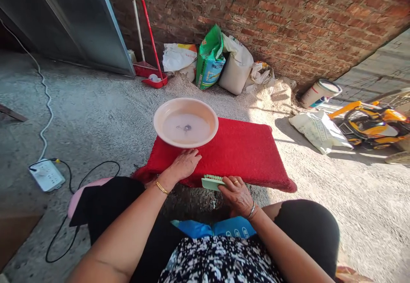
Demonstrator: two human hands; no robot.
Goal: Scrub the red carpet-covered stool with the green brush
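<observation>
Pressing flat, fingers together: left hand point(185, 163) on red mat point(243, 153) | right hand point(237, 194) fingers curled gripping green scrub brush point(211, 182) at mat's near edge | pink basin point(185, 122) holds cloudy water

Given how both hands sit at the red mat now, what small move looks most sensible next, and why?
Probably dip the green scrubbing brush, held in the right hand, into the milky water of the round pink plastic basin. The left hand lies flat on the red fabric mat, and the brush sits at its near edge.
</observation>
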